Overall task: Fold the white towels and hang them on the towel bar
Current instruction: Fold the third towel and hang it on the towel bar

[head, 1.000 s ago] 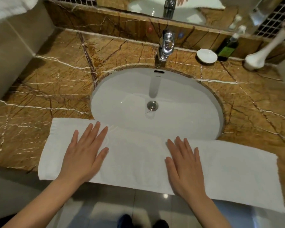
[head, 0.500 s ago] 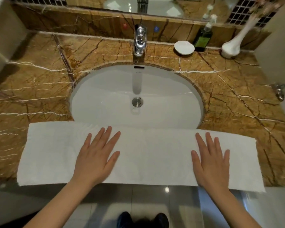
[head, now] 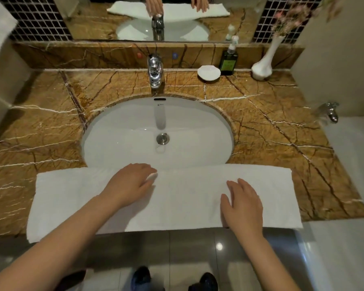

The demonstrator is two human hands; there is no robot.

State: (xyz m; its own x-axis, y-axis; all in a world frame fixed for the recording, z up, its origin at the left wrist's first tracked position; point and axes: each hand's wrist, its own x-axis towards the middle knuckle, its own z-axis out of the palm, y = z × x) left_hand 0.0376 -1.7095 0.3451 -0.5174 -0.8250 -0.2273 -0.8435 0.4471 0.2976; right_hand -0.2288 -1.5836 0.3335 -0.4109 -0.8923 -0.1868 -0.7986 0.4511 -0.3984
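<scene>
Fingers (head: 142, 168) of the left hand (head: 130, 183) curl, pinching the far edge of the white towel (head: 187, 198); the right hand (head: 243, 203) lies flat on it, fingers straight. The towel spans the counter (head: 282, 133) front, overlapping the sink (head: 135, 127). The sink logo and bottle (head: 228, 61) label are illegible.

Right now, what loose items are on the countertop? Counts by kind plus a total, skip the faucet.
white towel: 1
white soap dish: 1
dark green pump bottle: 1
white vase: 1
Total: 4
</scene>
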